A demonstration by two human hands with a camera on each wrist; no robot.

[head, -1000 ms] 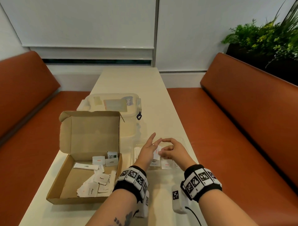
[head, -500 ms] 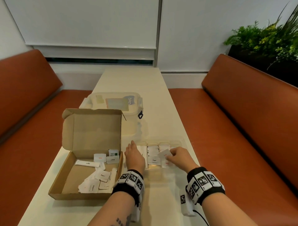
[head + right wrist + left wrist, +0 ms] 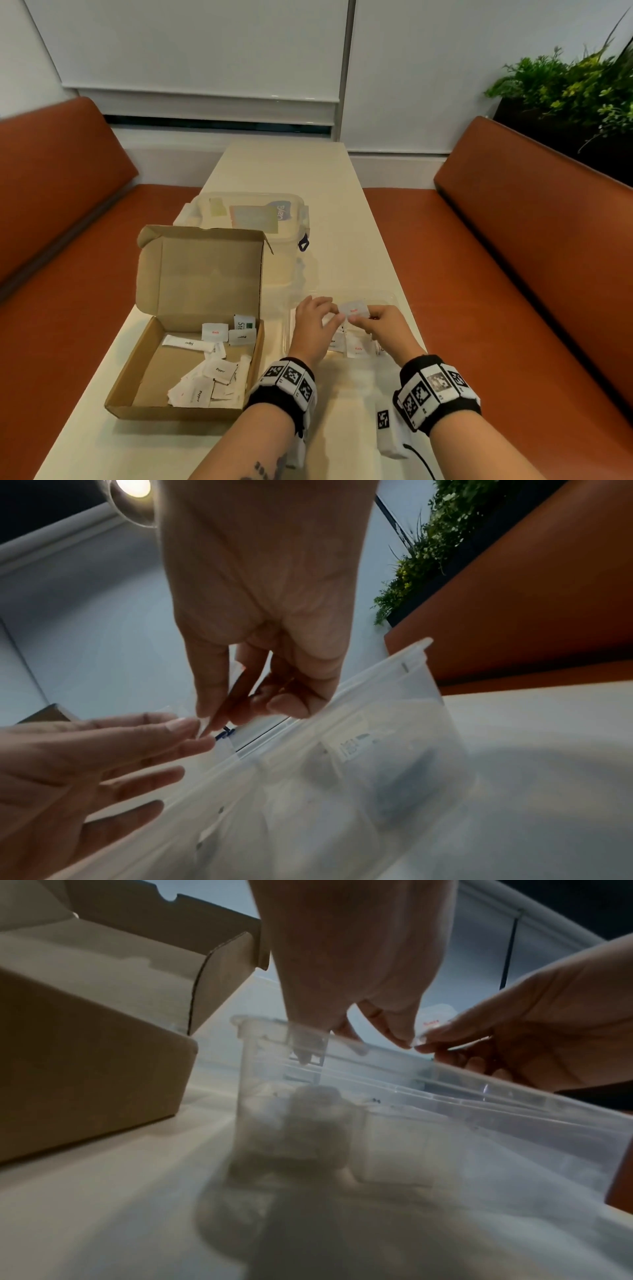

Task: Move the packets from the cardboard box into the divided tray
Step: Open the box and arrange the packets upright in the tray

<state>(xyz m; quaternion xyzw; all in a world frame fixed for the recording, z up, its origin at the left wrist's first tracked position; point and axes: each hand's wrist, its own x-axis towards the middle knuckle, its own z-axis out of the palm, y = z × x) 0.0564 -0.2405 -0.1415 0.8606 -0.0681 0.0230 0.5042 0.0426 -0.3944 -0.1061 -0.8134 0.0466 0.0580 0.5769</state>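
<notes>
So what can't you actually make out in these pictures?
- How many compartments the divided tray has: head view, both hands cover it; wrist views blurred.
- Whether the left hand pinches the salt packet or only touches it: too small, blurred.
- Print on most packets in the cardboard box: too small.
- The lidded tub's contents: frosted lid.

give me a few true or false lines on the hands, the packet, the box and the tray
1. A packet with red print is held between both hands over the divided tray. True.
2. The cardboard box is emptied. False: many packets still lie in it.
3. The box lid is folded shut. False: it stands open.
4. The right hand pinches the packet. True.
5. The left hand reaches into the box. False: it is over the tray, fingertips at the packet.
</notes>
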